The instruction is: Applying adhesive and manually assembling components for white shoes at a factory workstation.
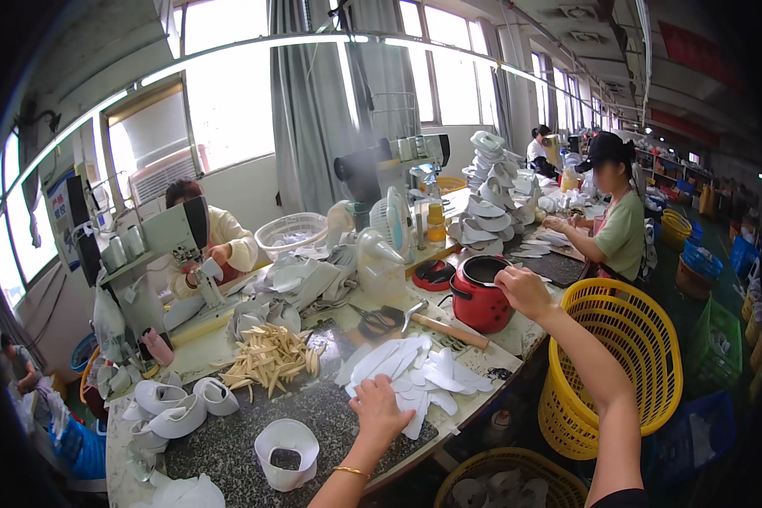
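Note:
My left hand (pixel 379 416) rests at the near edge of a spread of flat white cut pieces (pixel 395 357), its fingers apart and touching them. My right hand (pixel 525 292) is at the rim of a red pot (pixel 481 315) with a dark inside, fingers pinched together. What they grip, if anything, is hidden. Left of the white pieces lies a heap of thin tan strips (pixel 273 356). Nearer to me, a curved white shoe upper (pixel 286 455) stands on the speckled dark slab (pixel 220 453).
A wooden-handled hammer (pixel 450 330) and black scissors (pixel 376 322) lie behind the white pieces. More white uppers (pixel 173 406) sit at left. A yellow basket (pixel 611 364) stands beside my right arm. A person sews opposite (pixel 220 245); another person (pixel 615 212) works at right.

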Available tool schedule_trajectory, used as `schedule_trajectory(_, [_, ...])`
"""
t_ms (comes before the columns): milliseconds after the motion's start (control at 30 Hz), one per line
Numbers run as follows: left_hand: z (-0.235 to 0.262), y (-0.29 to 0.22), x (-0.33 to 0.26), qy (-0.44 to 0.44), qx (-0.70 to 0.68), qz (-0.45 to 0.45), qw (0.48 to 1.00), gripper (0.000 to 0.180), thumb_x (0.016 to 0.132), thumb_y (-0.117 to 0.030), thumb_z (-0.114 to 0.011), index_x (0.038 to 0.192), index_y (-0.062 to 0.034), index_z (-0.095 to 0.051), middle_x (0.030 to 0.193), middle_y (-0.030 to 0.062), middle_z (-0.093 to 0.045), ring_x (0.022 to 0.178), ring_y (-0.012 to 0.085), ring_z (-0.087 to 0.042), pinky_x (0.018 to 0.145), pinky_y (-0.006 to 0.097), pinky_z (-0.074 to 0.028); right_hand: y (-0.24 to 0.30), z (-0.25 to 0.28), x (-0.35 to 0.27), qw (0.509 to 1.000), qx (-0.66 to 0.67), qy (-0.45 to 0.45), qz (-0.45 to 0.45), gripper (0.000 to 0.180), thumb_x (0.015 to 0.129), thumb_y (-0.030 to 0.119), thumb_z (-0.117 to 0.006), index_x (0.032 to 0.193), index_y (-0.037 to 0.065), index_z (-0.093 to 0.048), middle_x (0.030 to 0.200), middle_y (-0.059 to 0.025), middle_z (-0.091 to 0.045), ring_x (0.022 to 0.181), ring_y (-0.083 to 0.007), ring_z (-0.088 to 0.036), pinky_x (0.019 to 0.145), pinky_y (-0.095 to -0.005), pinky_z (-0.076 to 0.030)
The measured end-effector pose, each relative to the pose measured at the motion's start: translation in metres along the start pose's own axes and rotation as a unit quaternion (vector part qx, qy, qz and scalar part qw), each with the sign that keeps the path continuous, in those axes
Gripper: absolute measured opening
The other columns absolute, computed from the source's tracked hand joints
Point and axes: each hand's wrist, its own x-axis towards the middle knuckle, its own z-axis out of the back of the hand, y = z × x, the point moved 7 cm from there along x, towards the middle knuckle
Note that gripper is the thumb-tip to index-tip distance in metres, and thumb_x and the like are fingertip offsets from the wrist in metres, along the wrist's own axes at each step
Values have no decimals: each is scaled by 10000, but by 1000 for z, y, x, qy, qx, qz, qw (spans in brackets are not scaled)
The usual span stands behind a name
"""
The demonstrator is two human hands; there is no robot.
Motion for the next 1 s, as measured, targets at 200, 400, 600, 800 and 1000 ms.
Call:
schedule_trajectory(200, [24,-25,-46,-92,-119,-140,979,522,733,-116,-723,1208,-87,-507,1155,137,-516,1128,323,-487,915,466,-364,10,9,-3,995,77,-11,-60,55,921,105,-595,943,65,-625,901,-140,-649,885,-373,-653,765,-470,-524])
schedule_trajectory(400, [27,-39,-133,60,-235,-199,949,259,861,-118,-688,1109,-92,-620,1088,87,-639,1097,272,-584,904,418,-414,13,7,-1,994,74,-5,-86,50,904,95,-609,914,55,-638,931,-149,-657,916,-374,-648,776,-465,-524])
schedule_trajectory(600, [13,-18,-189,117,-334,-167,920,236,874,-102,-693,1090,-19,-645,1058,136,-687,1050,317,-647,913,392,-507,15,7,-1,995,50,-7,-87,56,874,74,-630,915,42,-650,911,-157,-665,872,-379,-651,767,-452,-521])
schedule_trajectory(800, [1,3,-220,200,-392,-23,898,277,899,-149,-702,1140,-23,-653,1120,122,-698,1058,232,-678,844,355,-543,19,12,0,995,56,0,-87,57,898,89,-608,916,43,-636,922,-153,-653,906,-380,-646,778,-465,-512])
schedule_trajectory(1000, [-14,13,-218,220,-473,21,853,284,918,-180,-714,1141,-18,-651,1022,101,-738,920,156,-704,806,315,-551,52,65,-2,992,76,-85,-49,80,907,93,-628,936,25,-660,894,-147,-650,830,-370,-648,729,-441,-506])
